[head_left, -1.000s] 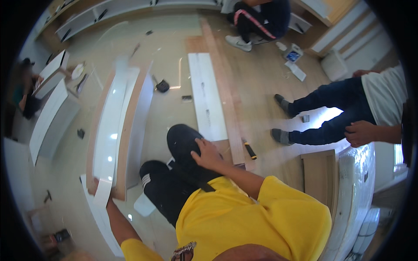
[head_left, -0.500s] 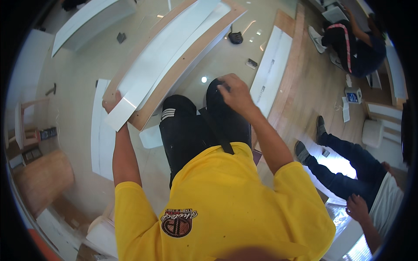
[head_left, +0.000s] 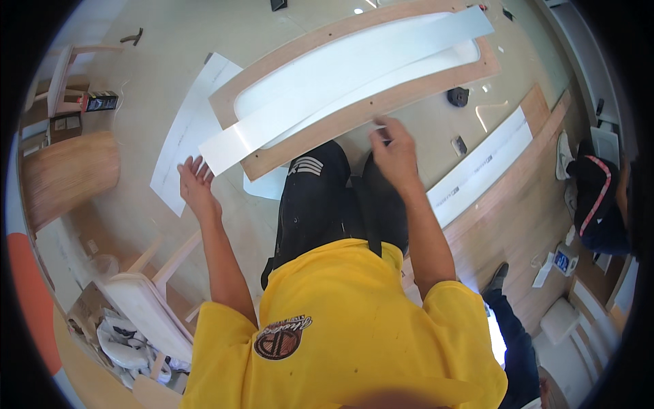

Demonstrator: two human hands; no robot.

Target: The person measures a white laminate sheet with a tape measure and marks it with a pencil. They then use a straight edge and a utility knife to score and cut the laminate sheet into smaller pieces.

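In front of my knees lies a long wooden frame panel (head_left: 293, 158) with a rounded, white recessed middle. A loose white strip (head_left: 300, 112) rests slantwise across it, its near left end sticking out past the frame's edge. My left hand (head_left: 199, 189) is beside that end, fingers spread, holding nothing that I can see. My right hand (head_left: 396, 155) hovers over my right knee at the panel's near edge, its fingers loosely bent and thumb apart, with nothing visible in them. Whether its fingertips touch the wood I cannot tell.
White boards lie left (head_left: 194, 126) and right (head_left: 484, 163) of me. A black tape measure (head_left: 458, 97) and a small flat box (head_left: 459, 145) sit on the floor; a hammer (head_left: 133, 37) is far left. One person (head_left: 599, 198) crouches at right; another's leg (head_left: 514, 341) stretches nearby.
My left hand has come away from the panel's left end and opened. My right hand has shifted from my knee toward the panel's near edge. The view has turned, and the panel now lies more crosswise.
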